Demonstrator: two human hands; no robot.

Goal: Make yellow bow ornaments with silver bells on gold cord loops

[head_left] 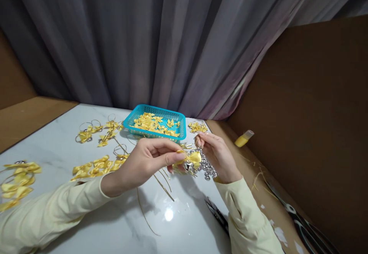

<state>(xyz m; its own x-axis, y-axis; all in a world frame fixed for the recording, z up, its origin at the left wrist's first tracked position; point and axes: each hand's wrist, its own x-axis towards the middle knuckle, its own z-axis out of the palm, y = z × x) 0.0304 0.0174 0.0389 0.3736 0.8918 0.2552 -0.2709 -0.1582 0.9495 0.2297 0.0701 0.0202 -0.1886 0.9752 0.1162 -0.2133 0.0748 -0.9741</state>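
My left hand pinches a yellow ribbon bow between thumb and forefinger, above the table. A round silver bell hangs at the middle of that bow. Just to the right, my right hand is closed in a pinch near the bow; whatever its fingertips hold is too small to make out. Behind and below the hands lies a heap of small silver bells, partly hidden. Gold cords stick out from under my left hand onto the white table.
A blue basket of yellow bows stands at the back. Finished-looking looped bows with bells and more bows lie leftward. Black-handled snips, large scissors and a yellow bottle are to the right.
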